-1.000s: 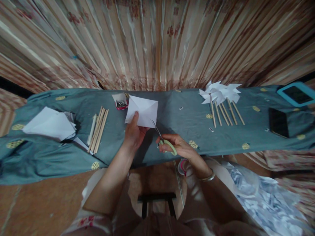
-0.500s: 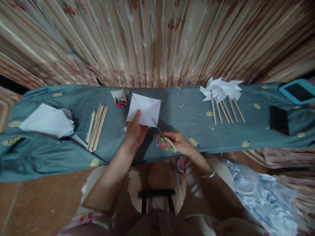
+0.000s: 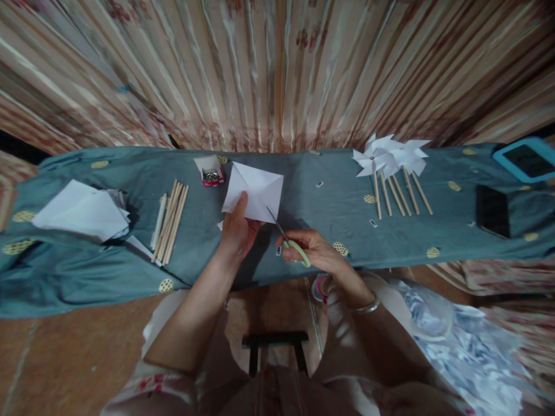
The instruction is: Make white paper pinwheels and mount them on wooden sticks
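Observation:
My left hand [image 3: 238, 230] grips a creased white square of paper [image 3: 256, 188], its thumb on top and the other fingers underneath. In my right hand [image 3: 310, 248] is a pair of scissors [image 3: 297, 252] with pale green handles. The blades reach onto the lower right part of the paper, pointing towards its middle; how far they have cut I cannot tell. Just beyond the paper's left corner sits a small red box [image 3: 212, 173] with its lid up and shiny metal pieces inside.
A stack of white paper [image 3: 80, 211] and several wooden sticks [image 3: 171, 225] lie on the left of the green cloth [image 3: 321, 208]. To the right are paper pinwheels [image 3: 388, 156] on sticks, a dark phone [image 3: 493, 211] and a blue-framed device [image 3: 526, 160]. A curtain [image 3: 277, 75] hangs behind.
Hardly anything differs. The paper, scissors and both hands keep nearly the same position; the whole view has shifted very slightly.

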Available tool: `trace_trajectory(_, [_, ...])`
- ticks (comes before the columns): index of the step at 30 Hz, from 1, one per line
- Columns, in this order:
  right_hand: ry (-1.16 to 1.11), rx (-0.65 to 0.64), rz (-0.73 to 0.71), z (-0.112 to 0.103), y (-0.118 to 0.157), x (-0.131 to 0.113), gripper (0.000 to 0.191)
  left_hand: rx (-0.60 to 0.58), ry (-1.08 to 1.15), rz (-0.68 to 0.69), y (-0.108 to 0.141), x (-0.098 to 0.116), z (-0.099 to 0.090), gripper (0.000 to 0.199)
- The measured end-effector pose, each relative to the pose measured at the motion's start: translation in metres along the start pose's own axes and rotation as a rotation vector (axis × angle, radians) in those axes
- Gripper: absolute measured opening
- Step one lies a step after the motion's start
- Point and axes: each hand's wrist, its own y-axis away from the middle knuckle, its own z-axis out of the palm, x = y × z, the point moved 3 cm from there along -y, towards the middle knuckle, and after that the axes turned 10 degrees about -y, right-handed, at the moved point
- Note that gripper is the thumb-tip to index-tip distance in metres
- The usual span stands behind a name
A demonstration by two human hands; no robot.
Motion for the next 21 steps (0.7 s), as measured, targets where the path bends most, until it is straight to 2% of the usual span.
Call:
trace_trajectory(5, [-0.019, 0.013, 0.010, 0.0018, 0.0005, -0.0010, 0.039, 0.013, -0.012, 0.015, 0.0019, 0.0023, 0.0022, 0.027])
trace_trajectory(10, [-0.045, 0.029, 0.016, 0.0000, -0.0005, 0.0017, 0.039, 0.042, -0.010, 0.006, 0.0012, 0.0016, 0.0007, 0.034])
trace_trajectory(21, [-0.061, 0.082, 0.054, 0.0003, -0.0007, 0.0002, 0.039, 0.063, -0.002, 0.005, 0.0031, 0.0040, 0.0023, 0.026])
